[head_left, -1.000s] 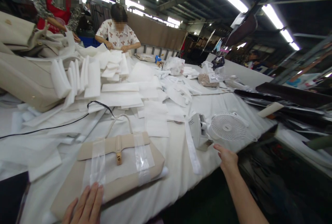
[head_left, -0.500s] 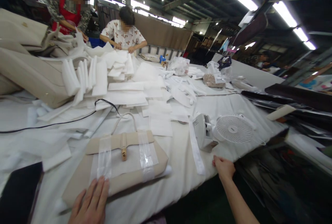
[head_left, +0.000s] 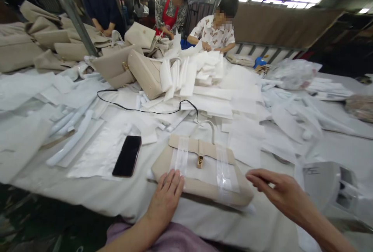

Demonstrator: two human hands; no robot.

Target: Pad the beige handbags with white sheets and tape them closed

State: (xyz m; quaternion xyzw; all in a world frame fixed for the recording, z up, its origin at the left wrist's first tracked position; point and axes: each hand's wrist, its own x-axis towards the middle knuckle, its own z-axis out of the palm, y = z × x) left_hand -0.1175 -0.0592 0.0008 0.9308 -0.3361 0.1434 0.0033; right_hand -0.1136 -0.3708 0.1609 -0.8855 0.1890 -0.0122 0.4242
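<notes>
A beige handbag [head_left: 204,186] lies on the white-covered table in front of me, its flap strapped down by two strips of clear tape [head_left: 223,172]. A gold clasp [head_left: 199,161] sits at the middle of the flap, and the handle [head_left: 211,127] loops away behind. My left hand [head_left: 168,193] rests flat on the bag's lower left side, fingers stretched out. Just off the bag's right end is my right hand [head_left: 274,185], thumb and fingers drawn together. Whatever those fingers hold, if anything, cannot be made out.
A dark phone [head_left: 127,156] lies left of the bag. At the right stands a white tape dispenser or fan base [head_left: 326,186], partly behind my forearm. White foam sheets [head_left: 241,104], a black cord [head_left: 145,111] and piled beige bags [head_left: 113,65] lie beyond. Several people work across the table.
My view has swung left, showing more bags and another person. My right hand has come from beside the fan to the bag's right end. My left hand stays on the bag.
</notes>
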